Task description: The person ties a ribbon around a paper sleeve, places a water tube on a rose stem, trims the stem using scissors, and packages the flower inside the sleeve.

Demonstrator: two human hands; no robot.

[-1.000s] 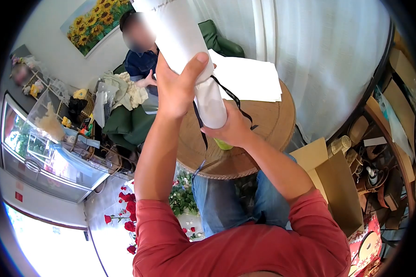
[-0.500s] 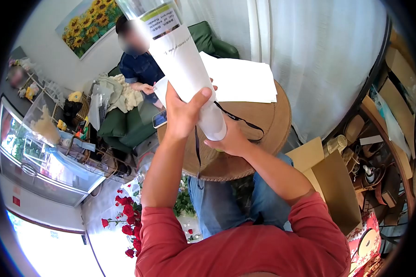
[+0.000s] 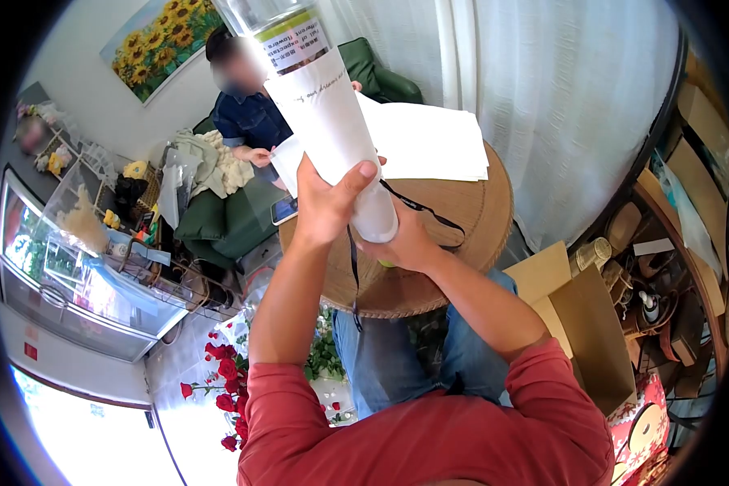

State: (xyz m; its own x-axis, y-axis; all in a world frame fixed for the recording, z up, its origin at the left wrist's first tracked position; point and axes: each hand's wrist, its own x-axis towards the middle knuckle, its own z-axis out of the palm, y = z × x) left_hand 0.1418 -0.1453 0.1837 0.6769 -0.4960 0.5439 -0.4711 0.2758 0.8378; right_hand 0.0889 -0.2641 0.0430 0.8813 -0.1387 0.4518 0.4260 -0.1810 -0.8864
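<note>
A long white roll [image 3: 332,113] in a clear plastic sleeve, with a green-topped printed label and handwriting-style lettering near its upper end, is held tilted over the round table [image 3: 482,235]. My left hand [image 3: 328,202] wraps round its lower half, thumb across the front. My right hand [image 3: 409,239] grips the roll's lower end, its fingers partly hidden behind it. A small light-green bit shows below that hand, too little to name. A thin black ribbon [image 3: 429,212] trails behind the roll across the table, one end hanging over the near edge.
Large white sheets [image 3: 433,142] lie on the table's far side, and a phone [image 3: 283,211] at its left edge. Across sits a person [image 3: 251,121] holding a sheet. Red roses [image 3: 231,389] stand at lower left; an open cardboard box [image 3: 587,324] is at right.
The roll stays in both hands with almost no change of pose. The view has shifted slightly, and the person's other hand now shows beside the roll.
</note>
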